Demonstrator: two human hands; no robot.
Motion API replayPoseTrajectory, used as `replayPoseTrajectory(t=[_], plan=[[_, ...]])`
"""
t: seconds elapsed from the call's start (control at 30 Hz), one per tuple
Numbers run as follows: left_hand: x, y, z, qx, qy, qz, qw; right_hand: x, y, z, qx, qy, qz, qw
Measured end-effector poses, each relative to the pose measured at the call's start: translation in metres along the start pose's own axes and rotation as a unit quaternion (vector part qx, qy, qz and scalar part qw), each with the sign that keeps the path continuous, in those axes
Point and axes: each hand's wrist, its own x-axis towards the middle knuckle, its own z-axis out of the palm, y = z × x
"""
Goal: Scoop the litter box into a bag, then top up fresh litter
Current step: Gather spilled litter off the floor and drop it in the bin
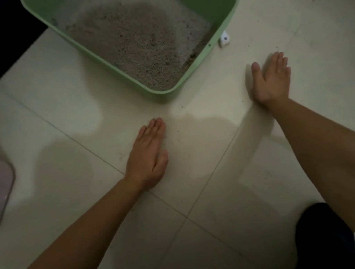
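Both your hands lie flat and empty on the floor, with the box just ahead.
Your left hand presses palm-down on the tile floor at frame centre, fingers straight and together. Its fingertips point at the near corner of the green litter box, close but apart. Your right hand, equally flat, lies mid-right, farther from the box's wall. The box sits diagonally at upper centre with litter inside. Its top is cropped, so its long axis is unclear. No scoop or bag shows.
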Motion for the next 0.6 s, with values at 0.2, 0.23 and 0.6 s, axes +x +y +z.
replayPoseTrajectory(t=[0.2, 0.23, 0.6], plan=[[0.002, -0.002, -0.001, -0.009, -0.003, -0.007, 1.000, 0.007, -0.080, 0.021, -0.016, -0.042, -0.217, 0.975], [0.002, -0.002, -0.001, -0.013, -0.007, -0.009, 1.000, -0.003, -0.083, 0.024, -0.025, -0.048, -0.224, 0.973], [-0.004, 0.005, -0.003, -0.030, 0.009, -0.014, 0.999, -0.174, -0.045, 0.039, -0.077, -0.153, -0.453, 0.875]])
